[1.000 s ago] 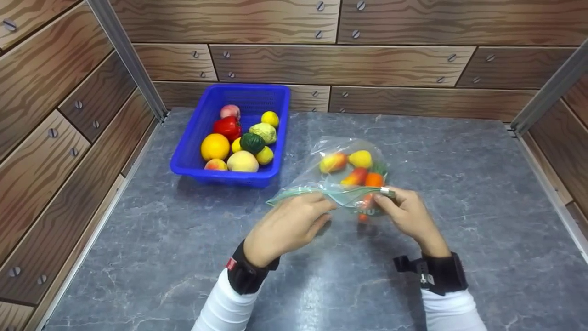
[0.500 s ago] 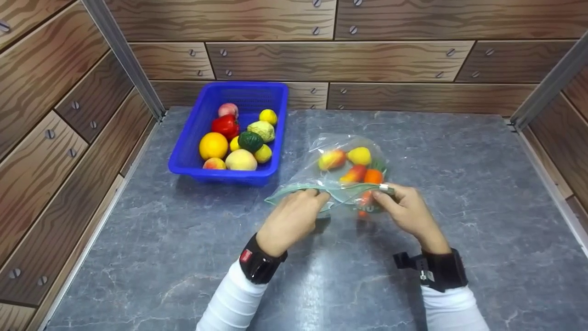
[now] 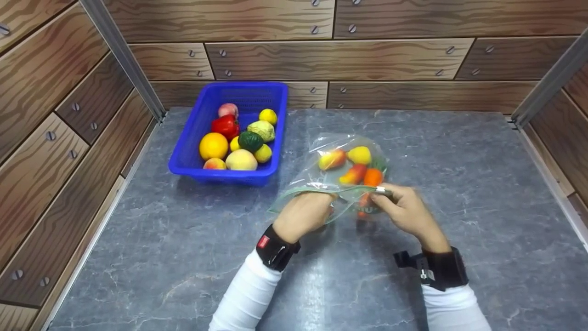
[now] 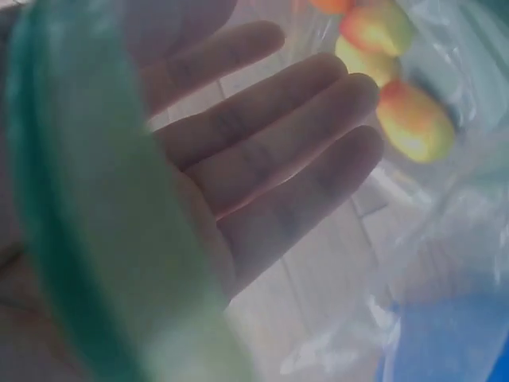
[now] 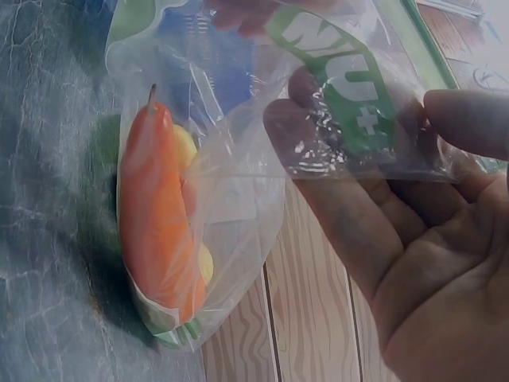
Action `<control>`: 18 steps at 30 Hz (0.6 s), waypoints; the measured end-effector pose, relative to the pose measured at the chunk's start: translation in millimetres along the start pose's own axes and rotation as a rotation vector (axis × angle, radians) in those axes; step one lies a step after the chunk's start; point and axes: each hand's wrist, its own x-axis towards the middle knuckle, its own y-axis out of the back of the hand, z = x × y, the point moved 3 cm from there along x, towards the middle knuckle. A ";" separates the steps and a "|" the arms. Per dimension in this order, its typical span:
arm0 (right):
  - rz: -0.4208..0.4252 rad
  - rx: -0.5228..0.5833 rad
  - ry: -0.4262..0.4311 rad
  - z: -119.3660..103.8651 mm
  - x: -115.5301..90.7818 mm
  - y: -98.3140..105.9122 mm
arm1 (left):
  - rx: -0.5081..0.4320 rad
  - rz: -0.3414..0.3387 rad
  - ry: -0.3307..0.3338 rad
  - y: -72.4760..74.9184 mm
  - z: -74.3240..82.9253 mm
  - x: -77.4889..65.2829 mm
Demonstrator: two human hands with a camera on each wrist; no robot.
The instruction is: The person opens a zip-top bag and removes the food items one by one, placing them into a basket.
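Note:
A clear zip bag (image 3: 312, 172) with a green-edged mouth lies on the table, several toy fruits and vegetables inside. Among them are two red-and-yellow mangoes (image 3: 333, 159), a yellow fruit (image 3: 359, 155) and an orange carrot (image 5: 155, 207). My left hand (image 3: 305, 214) reaches into the mouth from the left. In the left wrist view, its fingers (image 4: 278, 151) are straight and spread behind the plastic, just short of the fruit, holding nothing. With thumb and fingers my right hand (image 3: 406, 209) pinches the bag's right corner, by the white slider (image 3: 380, 189).
Left of the bag stands a blue basket (image 3: 181, 158) with more toy produce, including a red pepper (image 3: 225, 126), an orange (image 3: 213, 146) and a dark green piece (image 3: 251, 141). Wood-patterned walls enclose the grey marbled table (image 3: 138, 257) at the back and sides.
My left hand has moved right and forward from the bag's edge, and its fingers have gone inside the mouth, which has widened. My right hand keeps its pinch on the corner.

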 end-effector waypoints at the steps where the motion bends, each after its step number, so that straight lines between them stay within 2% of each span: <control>1: -0.008 0.007 0.010 -0.3 0.0 -0.3 | -0.003 -0.011 -0.001 -1.8 0.9 1.9; 4: -0.031 0.052 0.030 -1.3 0.1 -1.1 | -0.006 0.018 -0.046 -7.3 3.4 8.1; 6: -0.038 0.066 0.043 -2.1 0.0 -1.0 | 0.005 0.096 -0.117 -10.4 5.3 13.4; 10: -0.048 0.095 0.051 -2.0 -0.1 -0.8 | 0.087 0.284 -0.265 -17.7 9.2 22.2; 12: -0.055 0.105 0.049 -1.6 -0.3 -1.0 | 0.145 0.333 -0.304 -22.6 10.4 25.8; 13: -0.060 0.107 0.049 -1.2 -0.5 -1.2 | 0.167 0.333 -0.310 -24.8 11.0 27.2; 15: -0.077 0.115 0.057 -0.4 -0.8 -1.5 | 0.138 0.332 -0.325 -29.6 11.5 30.5; 18: -0.106 0.159 0.078 0.4 -1.1 -2.2 | 0.161 0.309 -0.298 -36.4 11.9 36.4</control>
